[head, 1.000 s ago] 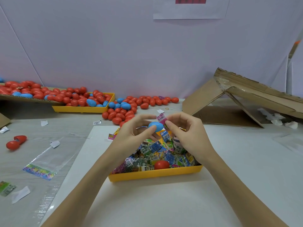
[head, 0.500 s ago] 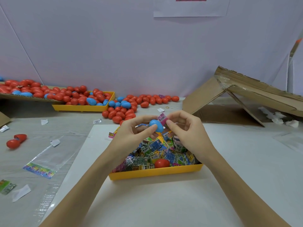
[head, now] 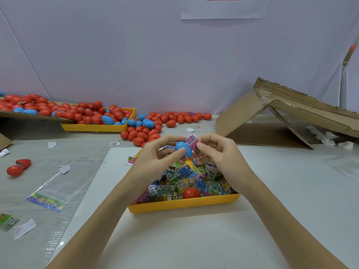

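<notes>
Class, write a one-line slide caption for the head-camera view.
Left hand holds a blue egg while right hand pinches a pink packet beside it, above a yellow tray.

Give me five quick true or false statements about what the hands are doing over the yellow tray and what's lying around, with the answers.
1. The left hand holds a blue egg. True.
2. The right hand pinches a green packet. False: the packet is pink.
3. A red egg lies among the packets in the near tray. True.
4. The far tray holds only blue eggs. False: most of its eggs are red, with a few blue.
5. The torn cardboard lies on the left of the table. False: it lies on the right.
</notes>
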Tool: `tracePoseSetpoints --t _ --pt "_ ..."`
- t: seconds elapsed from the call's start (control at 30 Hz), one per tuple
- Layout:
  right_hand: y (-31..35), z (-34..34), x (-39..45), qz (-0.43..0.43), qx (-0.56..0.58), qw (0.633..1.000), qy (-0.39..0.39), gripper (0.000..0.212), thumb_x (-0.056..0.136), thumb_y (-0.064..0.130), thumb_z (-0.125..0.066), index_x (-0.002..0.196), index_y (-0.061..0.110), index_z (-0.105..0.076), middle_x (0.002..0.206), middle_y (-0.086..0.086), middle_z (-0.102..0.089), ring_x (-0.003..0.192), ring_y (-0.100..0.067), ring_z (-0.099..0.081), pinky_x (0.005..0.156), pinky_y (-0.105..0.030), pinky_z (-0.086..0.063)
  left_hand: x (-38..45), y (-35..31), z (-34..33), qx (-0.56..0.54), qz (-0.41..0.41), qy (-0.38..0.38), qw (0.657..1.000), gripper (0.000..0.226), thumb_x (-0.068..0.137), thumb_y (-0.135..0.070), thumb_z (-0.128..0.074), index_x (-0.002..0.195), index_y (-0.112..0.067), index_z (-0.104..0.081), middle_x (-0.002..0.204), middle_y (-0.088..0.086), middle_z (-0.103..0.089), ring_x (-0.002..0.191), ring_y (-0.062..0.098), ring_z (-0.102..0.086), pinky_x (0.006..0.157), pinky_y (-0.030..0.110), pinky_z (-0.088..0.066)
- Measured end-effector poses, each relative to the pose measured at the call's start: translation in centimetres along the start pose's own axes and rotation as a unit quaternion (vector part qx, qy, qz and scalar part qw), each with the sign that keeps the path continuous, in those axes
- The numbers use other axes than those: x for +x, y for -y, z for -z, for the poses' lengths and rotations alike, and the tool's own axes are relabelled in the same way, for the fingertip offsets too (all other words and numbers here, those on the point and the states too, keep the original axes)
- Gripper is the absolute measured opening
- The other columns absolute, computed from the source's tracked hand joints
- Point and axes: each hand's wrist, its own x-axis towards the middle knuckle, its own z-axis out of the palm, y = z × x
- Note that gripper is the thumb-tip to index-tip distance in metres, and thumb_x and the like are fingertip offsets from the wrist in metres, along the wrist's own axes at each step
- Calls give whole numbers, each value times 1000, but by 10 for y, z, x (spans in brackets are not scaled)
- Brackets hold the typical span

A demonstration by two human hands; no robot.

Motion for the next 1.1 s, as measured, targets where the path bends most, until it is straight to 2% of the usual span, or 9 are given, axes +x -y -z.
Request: tracePoseSetpoints --t 0.2,0.3,0.37,0.53,0.63,0.7,0.87,0.97,1.1 --pt "2 0 0 -14 26 1000 8 14 102 12 -61 109 5 -70 98 -10 -78 80 -18 -77 66 -22 -60 0 -2 0 3 2 -2 1000 29 94 -19 -71 123 -23 -70 100 4 -78 88 18 -76 81 21 -57" --pt "2 1 -1 -17 19 1000 13 10 103 13 -61 104 9 -70 89 1 -79 73 -11 -76 59 -15 -55 -1 -2 -1 2 -1 -2 1000 30 93 -20 -71 123 -22 -70 99 4 -78 87 19 -77 81 21 -58" --pt "3 0 -1 -10 13 1000 17 9 102 13 -61 101 12 -70 87 6 -78 72 -9 -75 60 -15 -54 -1 -1 0 4 -3 -4 1000 29 94 -18 -72 122 -22 -71 100 5 -78 87 20 -77 80 21 -58" --pt "4 0 -1 -4 -3 1000 16 9 102 11 -61 102 10 -70 93 -2 -79 73 -10 -75 61 -16 -55 0 -1 -1 14 -12 2 1000 28 94 -18 -72 121 -24 -71 108 4 -74 86 21 -76 81 22 -58" --pt "4 0 -2 -6 -1 1000 13 8 102 10 -61 102 9 -69 93 -6 -78 70 -9 -75 57 -13 -52 1 -1 -1 23 -13 -2 1000 25 95 -18 -72 118 -25 -71 108 -1 -73 85 21 -77 81 22 -58" --pt "3 1 -2 -7 1 1000 13 8 102 10 -61 102 9 -69 92 -6 -78 69 -9 -75 55 -12 -51 1 0 -1 30 -10 -6 999 23 95 -17 -72 117 -24 -71 108 1 -74 85 20 -77 80 22 -59" --pt "0 1 1 -3 -11 1000 28 11 103 11 -60 104 9 -70 90 -2 -79 77 -14 -77 66 -21 -60 -1 -2 -2 23 -10 -13 1000 27 90 -28 -72 115 -18 -70 102 2 -73 81 21 -76 77 23 -59" --pt "-2 1 1 9 -35 999 41 13 103 16 -60 104 12 -72 94 -3 -79 85 -19 -78 74 -28 -64 0 -1 -2 27 -13 -18 999 25 93 -27 -69 115 -15 -68 99 8 -74 79 19 -75 76 23 -59" --pt "-5 0 2 19 -72 996 46 15 103 19 -61 106 10 -73 94 -3 -80 84 -18 -78 73 -26 -62 0 1 -2 39 -27 -22 999 21 97 -23 -66 116 -13 -65 97 8 -75 81 19 -75 79 25 -60"
